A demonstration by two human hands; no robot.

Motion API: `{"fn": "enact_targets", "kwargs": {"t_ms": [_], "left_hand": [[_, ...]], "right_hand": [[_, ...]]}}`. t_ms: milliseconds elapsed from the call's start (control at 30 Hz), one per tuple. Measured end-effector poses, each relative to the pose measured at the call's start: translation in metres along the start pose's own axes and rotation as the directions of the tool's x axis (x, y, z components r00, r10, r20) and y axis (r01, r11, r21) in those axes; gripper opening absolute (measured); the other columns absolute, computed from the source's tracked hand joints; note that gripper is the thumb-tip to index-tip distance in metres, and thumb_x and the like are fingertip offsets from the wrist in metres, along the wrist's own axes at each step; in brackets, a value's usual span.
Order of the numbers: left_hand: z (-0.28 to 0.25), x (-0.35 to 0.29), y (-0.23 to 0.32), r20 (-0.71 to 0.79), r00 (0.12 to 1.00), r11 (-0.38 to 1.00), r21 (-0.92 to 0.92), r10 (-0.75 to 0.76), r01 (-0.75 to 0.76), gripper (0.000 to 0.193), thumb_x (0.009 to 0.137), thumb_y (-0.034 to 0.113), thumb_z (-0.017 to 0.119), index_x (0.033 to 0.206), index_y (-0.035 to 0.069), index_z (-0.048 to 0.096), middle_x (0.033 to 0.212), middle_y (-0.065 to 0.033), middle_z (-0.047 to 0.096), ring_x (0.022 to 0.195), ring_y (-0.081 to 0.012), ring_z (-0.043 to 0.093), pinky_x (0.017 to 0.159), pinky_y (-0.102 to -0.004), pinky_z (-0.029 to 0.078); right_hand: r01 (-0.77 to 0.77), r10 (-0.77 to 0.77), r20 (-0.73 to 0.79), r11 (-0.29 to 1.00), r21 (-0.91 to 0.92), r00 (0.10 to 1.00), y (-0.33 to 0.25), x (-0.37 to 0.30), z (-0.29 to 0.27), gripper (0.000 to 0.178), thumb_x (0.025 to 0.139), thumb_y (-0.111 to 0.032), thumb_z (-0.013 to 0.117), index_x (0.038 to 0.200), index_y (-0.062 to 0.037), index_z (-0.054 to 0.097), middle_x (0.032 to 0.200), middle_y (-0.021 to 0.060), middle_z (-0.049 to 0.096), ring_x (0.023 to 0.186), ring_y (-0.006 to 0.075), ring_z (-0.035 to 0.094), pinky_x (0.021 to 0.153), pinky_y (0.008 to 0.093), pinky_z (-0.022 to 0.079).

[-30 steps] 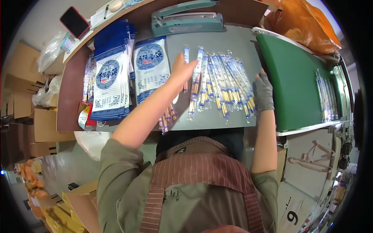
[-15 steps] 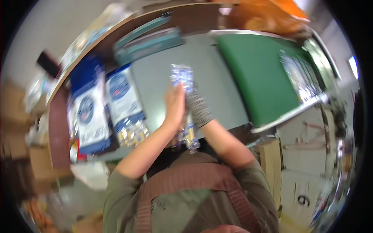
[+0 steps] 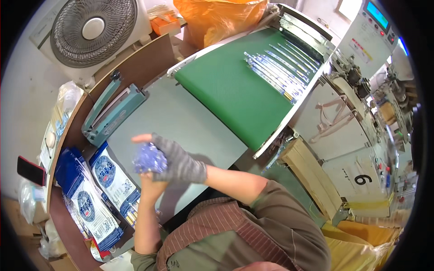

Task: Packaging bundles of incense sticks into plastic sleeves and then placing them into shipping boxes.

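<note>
A bundle of slim film-wrapped sticks [image 3: 149, 158], blue and silvery at its end, is gripped between both my hands over the grey table [image 3: 199, 122]. My right hand [image 3: 178, 160], in a grey fingerless glove, wraps its right side with bare fingertips showing. Bare, my left hand [image 3: 153, 186] closes round it from below; its fingers are partly hidden. Left of the hands lie blue-and-white printed pouches [image 3: 108, 174]; the nearer end of one shows wrapped sticks inside. More wrapped sticks [image 3: 275, 74] lie in a row on the green conveyor belt [image 3: 221, 86].
A teal hand-lever bag sealer [image 3: 113, 113] stands at the table's back left, inside a brown raised edge [image 3: 131, 56]. Beyond are a fan [image 3: 93, 29] and an orange bag [image 3: 217, 20]. A phone [image 3: 31, 170] is at far left. Machinery with a control panel [image 3: 373, 27] stands right.
My hands and the bundle have moved left, and the bundle's end now faces up toward me. The view has swung right, showing more of the conveyor and machine.
</note>
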State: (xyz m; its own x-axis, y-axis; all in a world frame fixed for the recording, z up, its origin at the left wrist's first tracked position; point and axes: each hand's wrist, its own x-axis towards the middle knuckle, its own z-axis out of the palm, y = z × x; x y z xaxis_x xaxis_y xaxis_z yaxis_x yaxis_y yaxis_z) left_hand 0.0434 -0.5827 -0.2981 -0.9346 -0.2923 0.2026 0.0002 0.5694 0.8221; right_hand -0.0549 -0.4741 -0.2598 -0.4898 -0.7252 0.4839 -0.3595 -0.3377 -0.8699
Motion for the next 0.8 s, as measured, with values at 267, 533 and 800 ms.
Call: {"fn": "enact_targets", "kwargs": {"t_ms": [267, 533, 800], "left_hand": [[0.032, -0.071, 0.002, 0.59, 0.807, 0.171, -0.794, -0.015, 0.584, 0.054, 0.076, 0.024, 0.072, 0.118, -0.001, 0.05, 0.092, -0.0134, 0.063, 0.083, -0.0232, 0.064, 0.074, -0.0344, 0.053], [-0.04, -0.129, -0.003, 0.078, 0.973, 0.957, -0.178, -0.217, 0.228, 0.04, 0.085, 0.025, 0.067, 0.114, 0.0, 0.056, 0.105, -0.0103, 0.062, 0.101, -0.0171, 0.058, 0.087, -0.0305, 0.046], [-0.207, -0.27, -0.067, -0.415, 0.887, 0.679, 0.593, -0.202, 0.432, 0.047, 0.07, -0.004, 0.064, 0.116, 0.002, 0.055, 0.122, -0.0136, 0.051, 0.112, -0.0339, 0.05, 0.093, -0.0382, 0.042]], "right_hand": [[0.051, -0.056, 0.113, 0.998, 0.042, 0.992, 0.005, 0.005, -0.013, 0.055, 0.074, -0.027, 0.075, 0.119, -0.0025, 0.055, 0.118, 0.0124, 0.056, 0.105, 0.0196, 0.054, 0.09, 0.0338, 0.045], [-0.733, 0.633, 0.4, 0.441, 0.518, 0.663, 0.051, -0.051, 0.032, 0.026, 0.081, -0.026, 0.067, 0.087, -0.0019, 0.062, 0.071, 0.0064, 0.06, 0.059, 0.0143, 0.058, 0.054, 0.0258, 0.049], [-0.803, 0.715, 0.391, 0.419, 0.424, 0.579, 0.031, -0.036, 0.074, 0.028, 0.081, -0.031, 0.067, 0.081, -0.0051, 0.056, 0.065, 0.0057, 0.056, 0.052, 0.0171, 0.054, 0.046, 0.0301, 0.047]]}}
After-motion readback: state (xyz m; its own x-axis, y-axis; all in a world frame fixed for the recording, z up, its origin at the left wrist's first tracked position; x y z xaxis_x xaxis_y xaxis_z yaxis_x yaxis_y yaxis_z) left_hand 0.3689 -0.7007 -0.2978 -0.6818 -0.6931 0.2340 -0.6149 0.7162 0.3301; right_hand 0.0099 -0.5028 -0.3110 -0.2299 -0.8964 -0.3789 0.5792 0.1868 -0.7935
